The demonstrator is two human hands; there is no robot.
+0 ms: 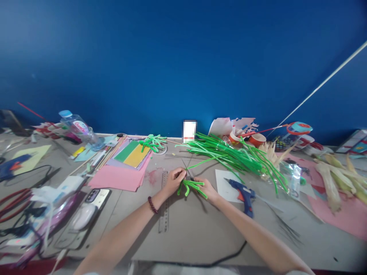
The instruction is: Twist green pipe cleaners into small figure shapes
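In the head view, a small bunch of bent green pipe cleaners is held between my two hands above the table. My left hand, with a dark bead bracelet at the wrist, is closed on the bunch's left side. One long green pipe cleaner runs from its fingertips up to the right. My right hand is closed around the bunch's right side, where several short ends stick out over the fingers. A small dark piece shows beside its fingertips; I cannot make out what it is. A clear ruler lies under my left wrist.
A blue glue gun rests on white paper to the right. Behind it spreads a pile of green pipe cleaners. Pink paper, a phone and a plastic bottle are at left. Corn husks lie far right.
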